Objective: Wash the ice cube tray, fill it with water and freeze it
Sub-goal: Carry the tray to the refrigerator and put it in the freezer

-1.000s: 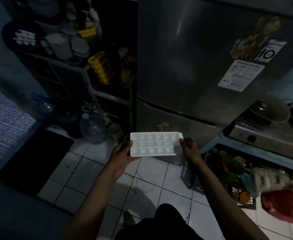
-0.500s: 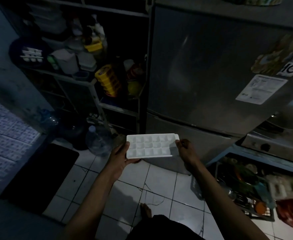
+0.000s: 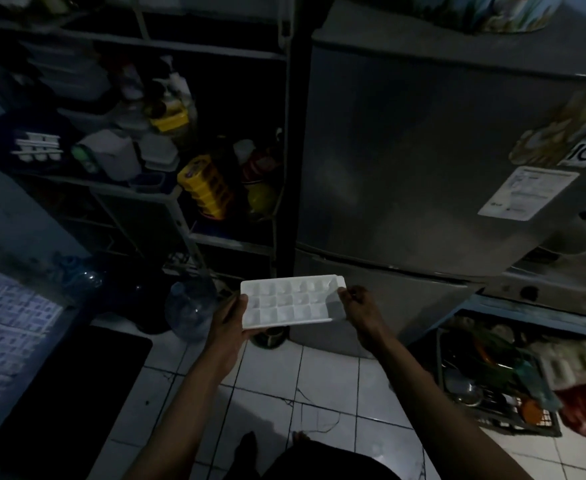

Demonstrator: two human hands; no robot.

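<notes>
We hold the white ice cube tray (image 3: 291,299) out in front of us with both hands, level or nearly so, its open cells facing up. Its long axis runs left to right across our view, roughly parallel to the front of the refrigerator (image 3: 423,161), with the right end sitting a touch farther from us than the left. The tray hangs in the air over the white tiled floor (image 3: 267,386), low before the fridge's lower door, touching nothing but our hands.

Our left hand (image 3: 231,320) grips the tray's left short end, thumb laid over the top rim and the fingers curled beneath it. Our right hand (image 3: 361,308) pinches the right short end, fingertips on the rim by the near corner. The cells look pale and glossy, but the room is too dim for us to tell whether water is in them.

To the left of the fridge stands a metal shelf rack (image 3: 180,199) crowded with containers, among them a yellow stack of tubs (image 3: 205,185). A large clear water jug (image 3: 189,306) sits on the floor just left of the tray, and a dark mat (image 3: 77,393) lies farther left. At the lower right a crate of kitchenware (image 3: 492,386) rests on the floor under a blue-edged stand
</notes>
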